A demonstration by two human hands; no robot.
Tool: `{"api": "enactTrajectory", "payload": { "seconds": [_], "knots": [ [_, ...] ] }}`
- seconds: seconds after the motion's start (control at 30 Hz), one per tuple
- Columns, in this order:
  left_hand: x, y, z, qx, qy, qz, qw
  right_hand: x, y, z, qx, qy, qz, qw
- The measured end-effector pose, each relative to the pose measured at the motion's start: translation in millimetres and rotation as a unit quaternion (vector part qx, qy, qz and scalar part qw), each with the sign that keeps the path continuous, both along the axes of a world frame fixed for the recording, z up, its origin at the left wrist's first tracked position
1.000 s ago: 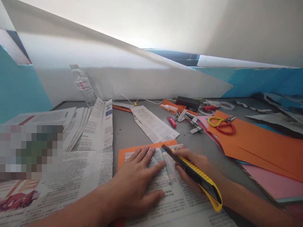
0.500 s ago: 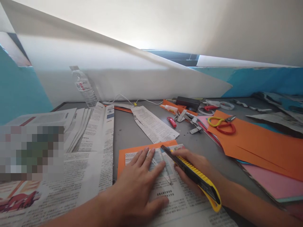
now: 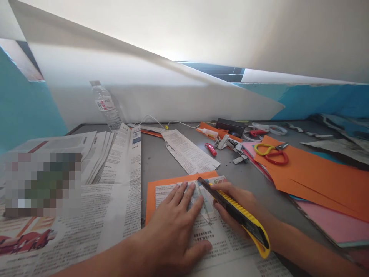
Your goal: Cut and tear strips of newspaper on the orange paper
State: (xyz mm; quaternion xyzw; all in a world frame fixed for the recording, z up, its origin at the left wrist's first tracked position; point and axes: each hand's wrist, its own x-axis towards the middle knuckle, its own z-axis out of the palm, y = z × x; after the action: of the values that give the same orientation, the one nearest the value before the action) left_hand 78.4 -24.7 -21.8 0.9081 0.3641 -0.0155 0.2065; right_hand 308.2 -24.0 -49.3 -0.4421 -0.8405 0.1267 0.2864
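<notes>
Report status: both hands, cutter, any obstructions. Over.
Right hand gripping yellow cutter. Left hand spread over newspaper and clear ruler. Scissors off right, apart from both hands.

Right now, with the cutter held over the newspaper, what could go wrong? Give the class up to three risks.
The yellow cutter in the right hand has its tip close to the fingers of the left hand; a stray stroke could cut them.
The clear triangle, partly under those fingers, might slide and spoil a line.
The newspaper sheet overlaps an orange sheet, which a deep cut might mark.
</notes>
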Motion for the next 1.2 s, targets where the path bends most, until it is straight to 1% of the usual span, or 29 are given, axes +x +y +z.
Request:
{"api": "enactTrajectory", "payload": {
  "seconds": [0.17,0.43,0.63,0.83,1.07,1.2],
  "knots": [
    [1,0,-2.5,0.015,-0.012,0.004,1.0,-3,-2,2.5,0.007,-0.003,-0.013,1.0],
    [1,-1,-10.1,0.031,-0.024,0.015,0.999,-4,-1,4.4,0.009,0.005,-0.001,1.0],
    [1,-2,-7.4,0.027,-0.012,0.019,0.999,-3,-2,6.3,-0.006,0.007,0.006,1.0],
    [0,-3,-7.1,0.03,-0.006,0.013,0.999,-2,-1,2.6,0.003,0.007,0.001,1.0],
    [2,-3,-3.8,0.018,0.0,0.014,1.0,-2,-2,4.2,-0.001,0.011,0.004,1.0],
    [1,-4,-6.3,0.027,-0.005,0.022,0.999,-1,-2,4.7,-0.016,0.016,0.011,1.0]
  ]
}}
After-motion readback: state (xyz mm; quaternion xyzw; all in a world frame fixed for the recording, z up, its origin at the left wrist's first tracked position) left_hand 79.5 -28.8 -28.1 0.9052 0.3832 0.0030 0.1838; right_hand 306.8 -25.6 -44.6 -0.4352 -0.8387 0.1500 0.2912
